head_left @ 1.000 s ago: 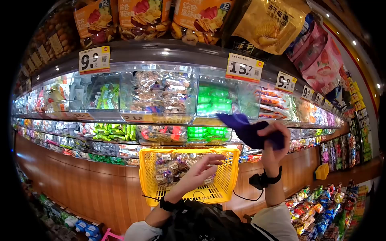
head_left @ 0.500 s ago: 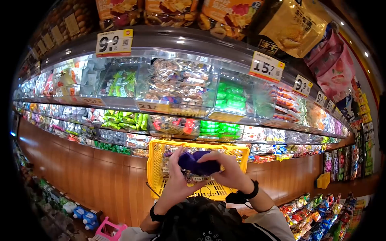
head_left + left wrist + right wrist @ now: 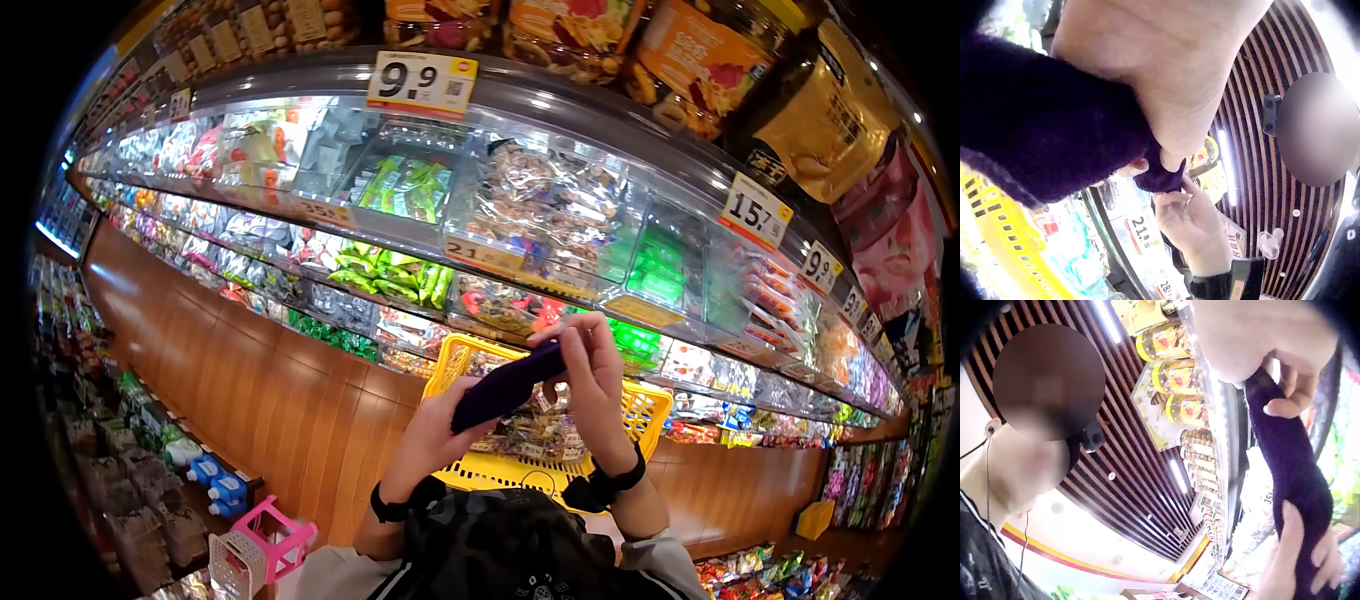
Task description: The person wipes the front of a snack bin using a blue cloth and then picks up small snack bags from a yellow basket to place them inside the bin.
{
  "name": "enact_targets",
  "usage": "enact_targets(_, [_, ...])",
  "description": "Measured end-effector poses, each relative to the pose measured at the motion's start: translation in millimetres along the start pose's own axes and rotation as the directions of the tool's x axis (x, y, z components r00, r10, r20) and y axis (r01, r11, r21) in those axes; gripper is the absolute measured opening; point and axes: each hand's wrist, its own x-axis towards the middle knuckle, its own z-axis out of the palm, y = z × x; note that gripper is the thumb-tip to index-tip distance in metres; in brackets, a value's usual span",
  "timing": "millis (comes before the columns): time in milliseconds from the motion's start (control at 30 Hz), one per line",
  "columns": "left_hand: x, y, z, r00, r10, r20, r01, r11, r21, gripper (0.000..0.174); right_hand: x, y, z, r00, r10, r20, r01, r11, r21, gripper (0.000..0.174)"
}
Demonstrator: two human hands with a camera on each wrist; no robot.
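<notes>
A dark purple cloth (image 3: 508, 388) is stretched between both hands above the yellow basket (image 3: 652, 412). The left hand (image 3: 432, 432) grips its lower left end, and the right hand (image 3: 592, 378) pinches the upper right end with thumb and fingers. The left wrist view has the cloth (image 3: 1054, 125) large beside the left hand (image 3: 1160, 62), with the right hand (image 3: 1194, 228) at its far end. From the right wrist, the cloth (image 3: 1288, 450) runs as a long strip from the right hand (image 3: 1266, 344) down to the left hand (image 3: 1291, 562). Packaged goods (image 3: 540, 440) lie in the basket.
Shelves of wrapped goods (image 3: 400, 190) with price tags (image 3: 422, 84) run across in front, above a brown floor (image 3: 230, 360). A pink and white stool-like item (image 3: 275, 540) stands at lower left, and a small yellow object (image 3: 815, 520) is on the floor at right.
The left hand has come from above the basket to grip the cloth, which was in the right hand alone. The cloth is now drawn out between both hands. The head view has turned left and tilted.
</notes>
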Motion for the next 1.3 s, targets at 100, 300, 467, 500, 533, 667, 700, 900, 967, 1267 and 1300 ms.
enact_targets(100, [-3.1, -10.7, -14.7, 0.995, -0.074, 0.073, 0.076, 0.997, -0.027, 0.038, -4.4, 24.3, -14.5, 0.999, 0.022, 0.028, -0.021, 0.999, -0.034, 0.011])
enact_targets(300, [-3.9, -32.4, -9.7, 0.995, -0.05, 0.09, 0.044, 0.996, 0.074, 0.029, -28.5, 94.2, -48.9, 0.989, 0.072, -0.126, -0.116, 0.915, -0.387, 0.011])
enact_targets(467, [-6.3, -78.5, 25.0, 0.971, -0.14, 0.194, 0.139, 0.99, 0.021, 0.036, -39.3, 125.1, -66.0, 0.933, 0.209, -0.294, -0.231, 0.972, -0.04, 0.013])
enact_targets(500, [-5.5, -77.8, 31.8, 0.969, -0.138, 0.204, 0.137, 0.99, 0.021, 0.036, -37.6, 124.2, -65.6, 0.929, 0.209, -0.304, -0.231, 0.972, -0.038, 0.013])
enact_targets(533, [-4.6, -76.0, 39.1, 0.974, -0.108, 0.2, 0.109, 0.994, 0.005, 0.037, -34.5, 122.7, -65.3, 0.928, 0.11, -0.356, -0.137, 0.989, -0.05, 0.013])
enact_targets(667, [-3.8, -72.8, 66.4, 0.986, -0.019, 0.164, 0.031, 0.997, -0.074, 0.042, -28.6, 112.9, -67.8, 0.908, 0.009, -0.419, -0.032, 0.998, -0.048, 0.014])
enact_targets(700, [-2.8, -68.4, 65.7, 0.989, 0.039, 0.144, -0.025, 0.995, -0.097, 0.042, -26.3, 109.1, -66.4, 0.914, 0.018, -0.405, -0.029, 0.999, -0.021, 0.014])
enact_targets(900, [-0.5, -38.9, 6.8, 0.957, -0.25, -0.15, 0.127, 0.82, -0.558, 0.026, -28.3, 86.7, -54.9, 0.988, 0.14, -0.063, -0.137, 0.989, 0.049, 0.021])
enact_targets(967, [1.0, -14.9, -25.5, 0.927, -0.214, -0.307, 0.046, 0.88, -0.474, 0.036, -28.7, 81.4, -47.9, 0.993, 0.121, -0.014, -0.122, 0.992, -0.022, 0.022])
enact_targets(1267, [106.8, 45.6, -112.6, 0.801, 0.46, -0.383, -0.291, 0.859, 0.421, 0.063, -45.6, 107.8, -59.6, 0.978, 0.207, 0.021, -0.206, 0.978, -0.025, 0.021])
enact_targets(1300, [116.9, 47.9, -109.1, 0.795, 0.448, -0.409, -0.24, 0.852, 0.465, 0.058, -49.3, 110.2, -62.5, 0.977, 0.213, 0.008, -0.213, 0.977, -0.015, 0.021])
